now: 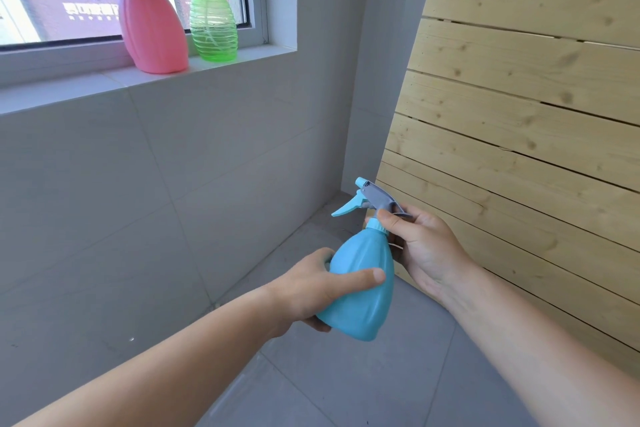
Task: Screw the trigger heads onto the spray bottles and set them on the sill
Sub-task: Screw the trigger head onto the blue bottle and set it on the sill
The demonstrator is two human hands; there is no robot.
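From the head view, our left hand [311, 288] wraps the blue bottle [360, 284] held in the air, well below the sill [242, 62] — our right hand [426, 246] pinches its trigger head [372, 199] at the collar. Behind the pink bottle [152, 28] and green bottle [213, 21] on the sill, window lettering reads "MARCO POLO".

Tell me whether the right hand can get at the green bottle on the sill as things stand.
Probably not yet: the right hand is busy at the trigger head of the blue bottle. Once freed, the green bottle looks unobstructed on its right side.
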